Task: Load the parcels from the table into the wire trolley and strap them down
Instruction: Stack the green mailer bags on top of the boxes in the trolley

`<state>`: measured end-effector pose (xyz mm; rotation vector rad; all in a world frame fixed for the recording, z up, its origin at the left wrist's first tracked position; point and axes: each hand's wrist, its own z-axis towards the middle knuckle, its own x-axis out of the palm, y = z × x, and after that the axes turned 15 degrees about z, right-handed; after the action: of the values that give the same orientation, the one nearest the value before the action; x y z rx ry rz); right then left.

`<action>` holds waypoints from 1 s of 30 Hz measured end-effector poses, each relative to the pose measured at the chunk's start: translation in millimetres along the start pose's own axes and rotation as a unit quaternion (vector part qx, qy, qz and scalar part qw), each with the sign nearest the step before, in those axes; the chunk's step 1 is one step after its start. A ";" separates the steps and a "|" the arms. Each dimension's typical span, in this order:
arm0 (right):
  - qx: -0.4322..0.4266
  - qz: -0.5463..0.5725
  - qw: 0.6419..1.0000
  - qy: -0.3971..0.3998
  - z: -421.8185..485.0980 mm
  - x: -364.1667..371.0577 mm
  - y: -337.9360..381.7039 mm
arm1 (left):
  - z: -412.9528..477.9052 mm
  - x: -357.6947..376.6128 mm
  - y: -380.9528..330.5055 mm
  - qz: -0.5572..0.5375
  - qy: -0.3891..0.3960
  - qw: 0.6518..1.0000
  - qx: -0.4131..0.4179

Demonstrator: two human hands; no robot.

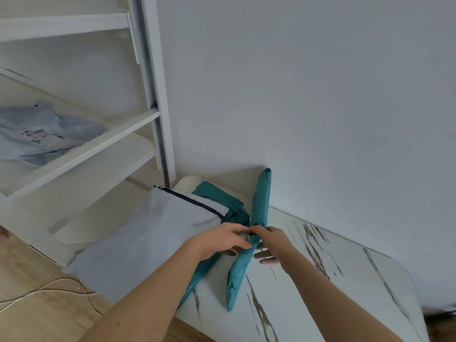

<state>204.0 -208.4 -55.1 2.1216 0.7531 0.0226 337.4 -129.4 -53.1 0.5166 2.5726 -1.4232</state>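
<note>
Now grips a long teal parcel (260,206) at its middle with both hands. Curls the left hand (222,239) over it from the left, fingers wrapped on the plastic. Pinches it with the right hand (269,245) from the other side, thumb on top, remaining fingers loosely spread below. Holds the parcel tilted, upper end before the wall (320,95), lower end down at the marbled tabletop (345,280); cannot tell whether touching. Just left, lying on the tabletop: a big pale grey parcel (148,238) overhanging the edge, atop a second teal parcel (217,193). Farther left, a white shelf unit (81,154) bearing a labelled grey bag (37,134); below, wooden floor (37,322).
</note>
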 end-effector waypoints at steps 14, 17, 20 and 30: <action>0.048 0.167 0.977 -0.122 -14.1 -88.7 -64.3 | 44.6 39.7 -5.5 -0.013 -0.149 0.984 -0.097; 0.039 0.185 0.972 -0.138 -24.0 -110.5 -76.8 | 52.0 66.1 -18.6 -0.037 -0.108 0.988 -0.108; 0.032 0.207 0.966 -0.148 -41.4 -132.3 -84.5 | 58.7 89.2 -34.6 -0.028 -0.046 0.993 -0.104; 0.007 0.196 0.952 -0.235 -104.7 -232.0 -155.3 | 69.9 188.1 -109.2 0.017 -0.007 0.999 -0.037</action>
<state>-93.1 -183.8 -47.1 2.1394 0.0479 -0.2662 120.2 -199.9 -60.5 0.5356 2.5800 -1.3114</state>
